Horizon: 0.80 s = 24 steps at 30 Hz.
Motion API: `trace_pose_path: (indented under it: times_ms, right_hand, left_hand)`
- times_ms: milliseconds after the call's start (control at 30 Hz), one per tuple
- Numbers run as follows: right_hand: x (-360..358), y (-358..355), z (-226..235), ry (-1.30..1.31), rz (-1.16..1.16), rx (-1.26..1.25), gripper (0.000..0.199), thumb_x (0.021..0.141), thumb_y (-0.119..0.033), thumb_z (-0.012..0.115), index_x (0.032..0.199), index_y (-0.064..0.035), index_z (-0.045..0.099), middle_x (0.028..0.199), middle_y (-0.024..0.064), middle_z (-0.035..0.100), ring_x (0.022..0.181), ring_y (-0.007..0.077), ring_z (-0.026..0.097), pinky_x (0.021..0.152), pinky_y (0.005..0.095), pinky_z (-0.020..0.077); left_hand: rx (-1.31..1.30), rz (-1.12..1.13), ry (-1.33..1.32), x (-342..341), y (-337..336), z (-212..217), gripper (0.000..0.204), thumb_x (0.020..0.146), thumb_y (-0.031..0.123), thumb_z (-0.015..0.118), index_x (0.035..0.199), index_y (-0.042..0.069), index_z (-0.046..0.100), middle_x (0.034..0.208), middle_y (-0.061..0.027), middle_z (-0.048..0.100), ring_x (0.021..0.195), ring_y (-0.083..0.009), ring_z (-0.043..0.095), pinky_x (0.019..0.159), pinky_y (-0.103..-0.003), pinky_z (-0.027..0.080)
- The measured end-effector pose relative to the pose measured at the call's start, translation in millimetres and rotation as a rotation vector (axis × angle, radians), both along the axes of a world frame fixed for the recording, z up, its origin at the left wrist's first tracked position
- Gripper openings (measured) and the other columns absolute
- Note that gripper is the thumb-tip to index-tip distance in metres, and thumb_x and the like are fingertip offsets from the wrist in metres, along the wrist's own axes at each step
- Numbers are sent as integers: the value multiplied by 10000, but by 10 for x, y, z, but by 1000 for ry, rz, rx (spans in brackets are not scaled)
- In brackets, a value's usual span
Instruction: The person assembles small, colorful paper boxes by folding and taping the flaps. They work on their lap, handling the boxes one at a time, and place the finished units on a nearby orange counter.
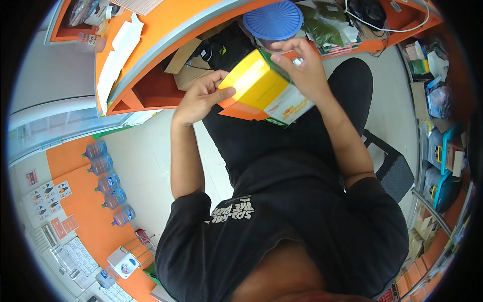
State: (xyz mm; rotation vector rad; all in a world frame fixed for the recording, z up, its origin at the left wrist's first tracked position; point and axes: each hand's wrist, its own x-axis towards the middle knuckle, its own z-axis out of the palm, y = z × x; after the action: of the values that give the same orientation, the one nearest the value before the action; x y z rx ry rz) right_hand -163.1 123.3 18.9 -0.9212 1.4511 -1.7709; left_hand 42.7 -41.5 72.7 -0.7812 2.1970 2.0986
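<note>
Above my lap I hold a cardboard box (261, 85) printed in yellow, orange, white and green, tilted in the air. My left hand (200, 98) is closed on its left edge, thumb pressed on the yellow face and fingers behind. At the upper right edge, my right hand (307, 70) grips the box near a dark green side, its thumb and bent fingers by the rim. A small whitish bit shows beside the right fingers; I cannot make out what it is. What the box contains is hidden.
An orange counter (151, 55) curves ahead, with an open brown carton (183, 58) on its shelf. Just beyond my right hand stands a container with a blue ribbed lid (273, 20), near green packets (327, 25). A black chair (395, 166) and stocked shelves (437, 136) are at right.
</note>
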Motion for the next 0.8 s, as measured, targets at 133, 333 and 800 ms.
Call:
trace_pose_path:
  times_ms: [133,333,800]
  right_hand:
    - [390,32,-177,575,-121,-133,489,687,-141,934,996,-67,562,1253,84,610,860,158,648,692,287,536]
    - [428,-31,-262,614,-322,-144,240,831,-93,807,1009,-34,655,1077,82,702,858,222,709,721,322,571]
    - [320,-6,-19,401,-230,-121,125,886,-46,739,981,34,726,1167,120,705,940,207,706,800,304,559]
  left_hand:
    - [288,444,221,-193,187,-331,230,981,97,682,1164,-20,605,1016,-71,732,876,-86,686,810,-228,544]
    - [336,517,394,-403,375,-450,221,943,35,716,1128,-19,607,1046,-109,742,936,-122,711,846,-259,570]
    - [-487,428,494,-445,556,-521,195,942,51,717,1111,-45,734,1050,-92,732,925,-116,651,806,-236,498]
